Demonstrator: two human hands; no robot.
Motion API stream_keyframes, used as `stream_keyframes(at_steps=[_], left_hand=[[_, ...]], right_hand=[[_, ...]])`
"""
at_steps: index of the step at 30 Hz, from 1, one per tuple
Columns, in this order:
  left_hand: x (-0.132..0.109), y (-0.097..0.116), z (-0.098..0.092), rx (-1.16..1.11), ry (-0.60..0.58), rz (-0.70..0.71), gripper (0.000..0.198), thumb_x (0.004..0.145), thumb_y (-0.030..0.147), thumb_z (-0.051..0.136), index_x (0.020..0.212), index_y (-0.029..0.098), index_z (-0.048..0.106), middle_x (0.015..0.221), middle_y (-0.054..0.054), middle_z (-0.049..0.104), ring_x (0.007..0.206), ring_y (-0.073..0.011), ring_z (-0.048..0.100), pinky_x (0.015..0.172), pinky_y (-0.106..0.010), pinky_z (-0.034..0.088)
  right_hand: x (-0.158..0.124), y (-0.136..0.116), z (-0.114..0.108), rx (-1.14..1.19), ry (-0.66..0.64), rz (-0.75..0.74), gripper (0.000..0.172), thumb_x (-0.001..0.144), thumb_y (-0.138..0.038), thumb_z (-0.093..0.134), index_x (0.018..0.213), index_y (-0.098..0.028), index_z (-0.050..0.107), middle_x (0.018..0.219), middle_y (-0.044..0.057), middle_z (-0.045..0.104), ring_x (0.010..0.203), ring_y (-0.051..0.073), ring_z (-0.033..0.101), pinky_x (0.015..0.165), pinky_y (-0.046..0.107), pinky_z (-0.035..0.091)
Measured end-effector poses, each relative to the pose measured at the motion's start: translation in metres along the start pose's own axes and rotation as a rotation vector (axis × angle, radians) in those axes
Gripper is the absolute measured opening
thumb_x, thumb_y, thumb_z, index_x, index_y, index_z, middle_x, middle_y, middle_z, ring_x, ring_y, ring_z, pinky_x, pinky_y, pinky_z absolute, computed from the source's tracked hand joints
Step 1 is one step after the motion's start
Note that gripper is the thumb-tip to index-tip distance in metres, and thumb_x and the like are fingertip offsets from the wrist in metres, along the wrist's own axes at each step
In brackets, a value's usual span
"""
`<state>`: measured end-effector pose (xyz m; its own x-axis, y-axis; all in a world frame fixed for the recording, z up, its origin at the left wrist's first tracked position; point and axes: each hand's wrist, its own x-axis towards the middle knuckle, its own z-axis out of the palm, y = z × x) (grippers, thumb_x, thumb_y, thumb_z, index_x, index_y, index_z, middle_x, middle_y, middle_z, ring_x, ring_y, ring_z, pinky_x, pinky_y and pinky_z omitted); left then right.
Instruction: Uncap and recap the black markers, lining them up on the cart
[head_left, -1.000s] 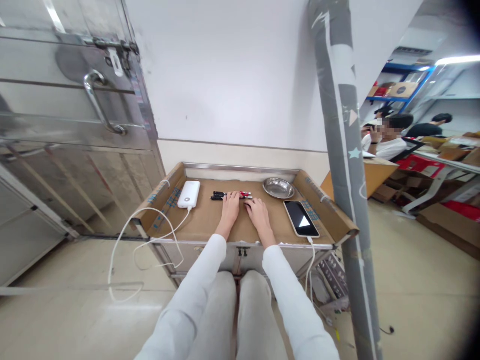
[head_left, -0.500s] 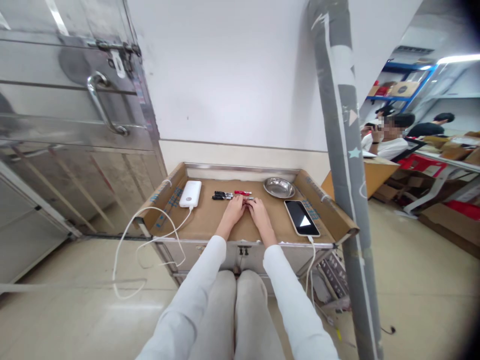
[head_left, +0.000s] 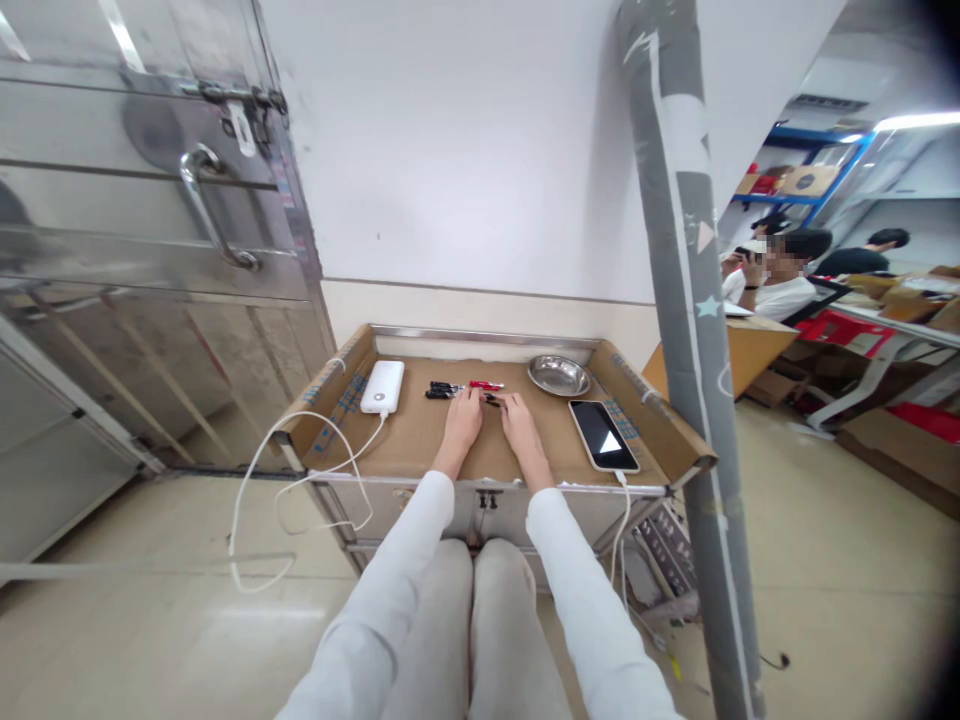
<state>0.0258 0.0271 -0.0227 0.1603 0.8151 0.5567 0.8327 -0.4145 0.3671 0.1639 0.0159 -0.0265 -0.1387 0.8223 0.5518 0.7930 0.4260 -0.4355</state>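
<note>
Apparently some laying-out is done: what look like black pens [head_left: 444, 388] lie close together on the cardboard [head_left: 412, 440], a red one [head_left: 487, 385] just to their right, while a dark piece [head_left: 492, 399] between the hands seems the part left, not lined up with them. Both the left hand [head_left: 463, 420] and the right hand [head_left: 520, 426] have curled fingers at its ends, though whether either grips it I cannot tell.
</note>
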Motion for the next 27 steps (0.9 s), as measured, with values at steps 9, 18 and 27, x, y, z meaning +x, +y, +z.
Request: stream_keyframes(at_steps=[9,18,27], left_hand=[[-0.0030,0.0060,-0.0044,0.018,0.004,0.008,0.018,0.084,0.009,0.042,0.080,0.017,0.057,0.093,-0.012,0.060,0.091,-0.0239,0.056,0.087,-0.039,0.044],[-0.0065,0.0073,-0.0033,0.047,0.075,-0.104,0.021,0.084,0.008,0.037,0.087,0.014,0.057,0.094,-0.014,0.060,0.096,-0.0254,0.055,0.088,-0.040,0.042],[-0.0032,0.0053,-0.0024,0.005,-0.034,0.040,0.024,0.082,0.006,0.039,0.088,0.017,0.060,0.096,-0.010,0.063,0.096,-0.0221,0.056,0.089,-0.038,0.042]], right_hand=[[-0.0020,-0.0080,-0.0074,-0.235,-0.062,0.021,0.028,0.087,-0.009,0.037,0.099,-0.015,0.063,0.100,0.011,0.059,0.093,0.021,0.052,0.088,0.032,0.039],[-0.0020,-0.0024,-0.0019,-0.293,-0.075,0.021,0.030,0.088,-0.012,0.039,0.106,-0.016,0.063,0.101,0.012,0.059,0.096,0.023,0.050,0.086,0.033,0.037],[-0.0024,-0.0043,-0.0037,-0.306,-0.074,0.026,0.029,0.089,-0.011,0.039,0.105,-0.016,0.062,0.100,0.011,0.059,0.095,0.023,0.050,0.086,0.033,0.037]])
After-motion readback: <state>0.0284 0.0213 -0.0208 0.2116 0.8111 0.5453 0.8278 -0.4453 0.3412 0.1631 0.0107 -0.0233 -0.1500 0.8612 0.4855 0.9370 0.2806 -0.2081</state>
